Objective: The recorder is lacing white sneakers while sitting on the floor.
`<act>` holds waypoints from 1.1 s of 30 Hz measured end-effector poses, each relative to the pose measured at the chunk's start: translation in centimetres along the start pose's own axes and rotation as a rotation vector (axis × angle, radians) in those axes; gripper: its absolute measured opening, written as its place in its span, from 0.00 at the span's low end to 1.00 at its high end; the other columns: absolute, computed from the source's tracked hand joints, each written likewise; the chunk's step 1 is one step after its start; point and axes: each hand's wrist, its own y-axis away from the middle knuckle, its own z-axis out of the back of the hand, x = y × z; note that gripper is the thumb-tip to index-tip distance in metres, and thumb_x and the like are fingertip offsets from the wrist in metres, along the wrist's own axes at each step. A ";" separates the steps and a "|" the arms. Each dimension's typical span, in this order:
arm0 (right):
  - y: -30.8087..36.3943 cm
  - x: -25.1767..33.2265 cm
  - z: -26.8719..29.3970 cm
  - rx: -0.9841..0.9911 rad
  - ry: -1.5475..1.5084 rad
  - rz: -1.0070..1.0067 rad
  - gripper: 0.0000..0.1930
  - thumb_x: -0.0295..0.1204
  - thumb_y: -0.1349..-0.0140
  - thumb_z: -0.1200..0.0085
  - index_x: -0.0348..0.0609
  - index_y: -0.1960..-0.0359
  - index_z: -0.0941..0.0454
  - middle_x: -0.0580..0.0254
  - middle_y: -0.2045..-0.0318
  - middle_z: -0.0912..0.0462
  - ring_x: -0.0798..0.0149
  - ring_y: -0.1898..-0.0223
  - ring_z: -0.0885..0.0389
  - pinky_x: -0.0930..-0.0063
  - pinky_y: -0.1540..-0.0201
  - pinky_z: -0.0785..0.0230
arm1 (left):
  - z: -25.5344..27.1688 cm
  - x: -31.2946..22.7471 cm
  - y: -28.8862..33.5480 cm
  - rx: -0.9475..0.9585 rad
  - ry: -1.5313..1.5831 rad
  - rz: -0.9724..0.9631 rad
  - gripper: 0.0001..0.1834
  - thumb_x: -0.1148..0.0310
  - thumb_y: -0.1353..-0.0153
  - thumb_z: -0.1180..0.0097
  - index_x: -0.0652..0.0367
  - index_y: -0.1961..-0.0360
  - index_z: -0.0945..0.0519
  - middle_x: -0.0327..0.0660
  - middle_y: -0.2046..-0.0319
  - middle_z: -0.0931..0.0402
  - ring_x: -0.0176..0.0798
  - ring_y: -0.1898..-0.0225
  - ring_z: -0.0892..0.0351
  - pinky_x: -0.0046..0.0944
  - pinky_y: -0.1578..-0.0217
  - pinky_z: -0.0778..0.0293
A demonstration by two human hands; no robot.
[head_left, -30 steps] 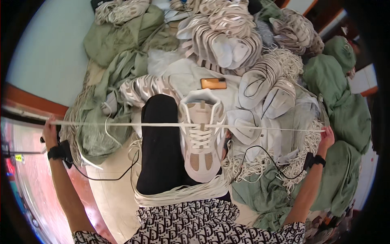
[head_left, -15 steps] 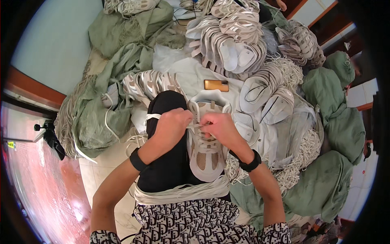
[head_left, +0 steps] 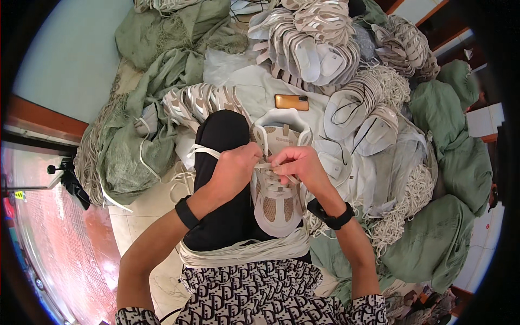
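Note:
A beige and white shoe upper [head_left: 278, 212] with tan mesh panels lies across my lap, toe end toward me. Over its eyelet rows, my left hand [head_left: 236, 167] has its fingers closed on an off-white shoelace [head_left: 264, 166]. Pinched between the fingertips of my right hand [head_left: 301, 166] is the same lace, at the other eyelet row. Part of the lace is hidden beneath the fingers. A loose white lace end [head_left: 206, 151] lies over my black-clad left leg [head_left: 221, 127]. Across my thighs rests a thick bundle of off-white laces [head_left: 244, 257].
Beyond my knees, a gold phone [head_left: 291, 102] lies on white sheeting. Stacked shoe uppers [head_left: 319, 59] rise at the far middle, with more uppers [head_left: 203, 104] by my left knee. Green sacks [head_left: 433, 249] border the right side; another sack [head_left: 127, 168] sits left. Tangled laces [head_left: 403, 211] lie right.
The view has shifted slightly. My right hand has turned a little, its fingers spread more over the lace. My left hand stays beside the upper, still gripping.

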 end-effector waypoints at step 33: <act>3.0 -3.8 4.1 -0.234 0.457 0.486 0.05 0.26 0.56 0.44 0.37 0.78 0.24 0.60 0.79 0.24 0.65 0.76 0.26 0.76 0.71 0.34 | 0.3 -3.5 -4.9 0.490 -0.686 -0.306 0.02 0.73 0.55 0.48 0.59 0.80 0.26 0.42 0.83 0.29 0.46 0.78 0.27 0.43 0.77 0.32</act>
